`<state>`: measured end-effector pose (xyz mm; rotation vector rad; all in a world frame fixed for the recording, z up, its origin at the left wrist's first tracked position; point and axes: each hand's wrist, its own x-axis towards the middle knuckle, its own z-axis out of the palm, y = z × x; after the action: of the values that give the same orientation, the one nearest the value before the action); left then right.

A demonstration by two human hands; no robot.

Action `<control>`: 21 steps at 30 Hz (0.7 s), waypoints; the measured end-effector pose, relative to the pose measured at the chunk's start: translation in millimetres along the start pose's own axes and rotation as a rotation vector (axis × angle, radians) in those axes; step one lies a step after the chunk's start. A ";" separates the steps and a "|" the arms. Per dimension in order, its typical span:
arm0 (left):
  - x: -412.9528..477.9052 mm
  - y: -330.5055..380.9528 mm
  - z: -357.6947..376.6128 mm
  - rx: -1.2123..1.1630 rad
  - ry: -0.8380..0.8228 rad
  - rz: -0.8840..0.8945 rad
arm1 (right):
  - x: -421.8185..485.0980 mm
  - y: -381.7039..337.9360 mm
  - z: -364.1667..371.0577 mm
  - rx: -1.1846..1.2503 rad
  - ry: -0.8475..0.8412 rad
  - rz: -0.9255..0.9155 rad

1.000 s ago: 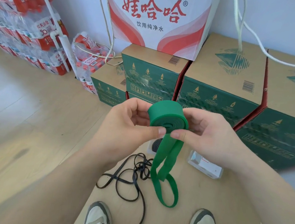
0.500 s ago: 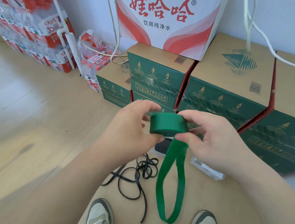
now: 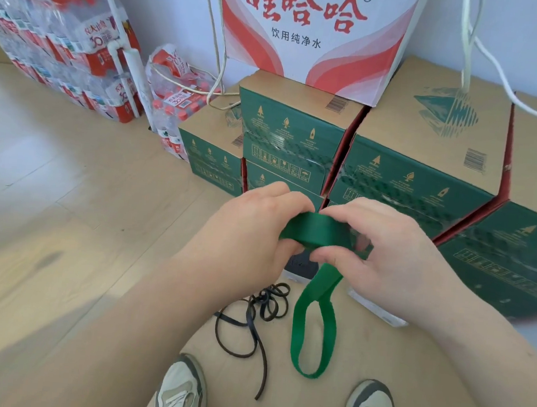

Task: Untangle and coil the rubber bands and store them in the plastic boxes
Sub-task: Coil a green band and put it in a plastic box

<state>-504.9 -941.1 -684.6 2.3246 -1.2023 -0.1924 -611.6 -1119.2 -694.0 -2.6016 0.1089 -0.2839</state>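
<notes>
Left grip (image 3: 247, 243) and right grip (image 3: 395, 263) clutch a coiled green rubber band (image 3: 316, 232), its loose loop dangling near a black band (image 3: 265, 300).

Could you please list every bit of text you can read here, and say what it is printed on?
"娃哈哈" with ®: white and red carton.
"饮用纯净水": same carton, beneath the brand.
"30": red labels on the bottle packs.
Green cartons: print and barcodes too small to read.
</notes>
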 end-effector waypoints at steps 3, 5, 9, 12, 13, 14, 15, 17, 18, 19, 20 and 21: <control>-0.4 -10.7 -3.3 -0.140 0.022 -0.036 | 3.4 2.8 -3.7 0.290 0.011 0.170; -0.7 -15.3 -5.5 -0.237 0.049 -0.082 | 5.5 4.6 -4.0 0.436 -0.034 0.222; -4.1 -16.1 -9.0 -0.488 0.077 -0.120 | 9.4 0.7 -1.2 0.577 0.046 0.194; -4.1 -18.1 -9.2 -0.611 0.067 -0.140 | 9.8 -4.8 0.9 0.513 0.104 0.123; -3.6 -19.3 -8.9 -0.635 0.053 -0.145 | 9.7 -6.3 1.2 0.477 0.121 0.097; -3.0 -20.2 -8.4 -0.663 0.037 -0.151 | 9.3 -7.7 1.2 0.446 0.135 0.071; -2.6 -20.3 -8.0 -0.694 0.021 -0.162 | 9.3 -8.6 1.1 0.416 0.146 0.051; -2.3 -19.2 -6.7 -0.708 -0.003 -0.191 | 9.2 -9.1 -0.3 0.336 0.138 0.029; -2.4 -18.3 -5.4 -0.666 -0.003 -0.203 | 9.1 -8.8 -0.6 0.279 0.119 0.022; -2.4 -17.6 -3.6 -0.585 0.008 -0.209 | 9.0 -8.9 -0.2 0.217 0.097 0.011; -2.1 -16.5 -1.5 -0.466 0.034 -0.206 | 8.9 -9.1 1.2 0.156 0.078 0.000; -2.1 -15.1 0.4 -0.327 0.069 -0.188 | 8.7 -10.2 2.5 0.098 0.065 -0.013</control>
<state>-495.4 -932.3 -692.7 2.1333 -0.8463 -0.3446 -602.3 -1110.3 -689.4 -2.4977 0.0984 -0.3690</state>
